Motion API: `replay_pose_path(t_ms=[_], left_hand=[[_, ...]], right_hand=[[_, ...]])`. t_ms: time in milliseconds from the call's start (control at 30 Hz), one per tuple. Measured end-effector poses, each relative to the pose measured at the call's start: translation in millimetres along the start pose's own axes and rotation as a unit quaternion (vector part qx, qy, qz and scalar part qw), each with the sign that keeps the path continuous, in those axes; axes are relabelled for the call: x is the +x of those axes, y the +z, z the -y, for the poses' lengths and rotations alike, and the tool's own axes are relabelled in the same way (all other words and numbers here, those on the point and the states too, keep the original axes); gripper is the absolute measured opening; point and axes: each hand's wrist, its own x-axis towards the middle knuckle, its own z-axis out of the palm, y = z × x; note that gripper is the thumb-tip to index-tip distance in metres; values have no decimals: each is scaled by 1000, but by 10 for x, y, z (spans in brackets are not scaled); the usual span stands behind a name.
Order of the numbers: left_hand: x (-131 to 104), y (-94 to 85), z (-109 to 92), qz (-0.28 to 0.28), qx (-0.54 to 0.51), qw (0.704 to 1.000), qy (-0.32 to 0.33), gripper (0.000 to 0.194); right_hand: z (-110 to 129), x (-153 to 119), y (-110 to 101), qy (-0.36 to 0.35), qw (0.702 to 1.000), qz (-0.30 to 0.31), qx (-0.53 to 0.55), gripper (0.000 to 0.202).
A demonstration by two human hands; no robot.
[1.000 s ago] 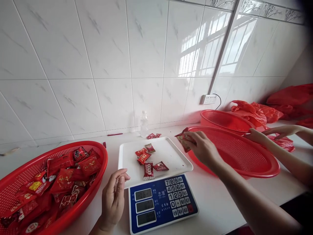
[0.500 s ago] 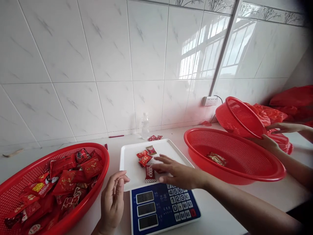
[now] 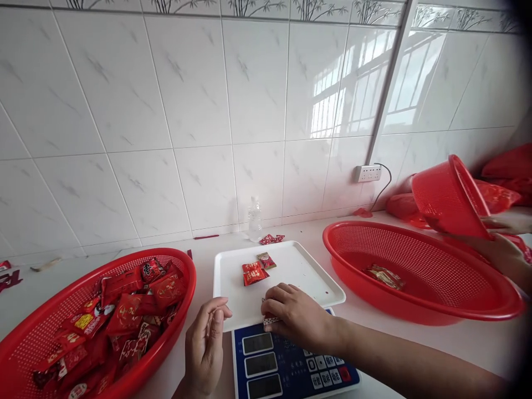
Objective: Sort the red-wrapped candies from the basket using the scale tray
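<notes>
My right hand is closed over a red-and-white snack packet at the front edge of the white tray; most of that packet is hidden by the fingers. Farther back on the tray lie red packets beside a small brown-and-red one. The tray sits on a blue scale with displays and keys. At the tray's front left corner my left hand is raised with its fingers curled together and nothing visible in it. On the left, a red basket holds several red packets.
At the right stands a red basket with gold packets inside. Behind it a person's hands hold a tilted red basket. A clear bottle and red packets are near the tiled wall.
My right hand has come down and closed over the patterned packet, nearer the tray's front edge. The other person's basket has tilted and moved right. The view has shifted slightly.
</notes>
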Motion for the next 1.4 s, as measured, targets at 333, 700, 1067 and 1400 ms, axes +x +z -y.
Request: replay_pose_path(t_ms=[333,700,1067,1400], left_hand=[[11,20,1,-8,-3,1000,6,32],[2,24,-15,-7,-12,1000,7,30],[54,-1,28,-23,-7,1000,-16,37],[70,-12,16,-18,17,1000,-17,37]], right_hand=[[-678,-221,-495,197,965,-162,-56,37],[-1720,-808,-798,350,913,-174,-121,41],[-696,371,-349,107,992,68,29,76],[-396,729,-100,25,995,89,25,40]])
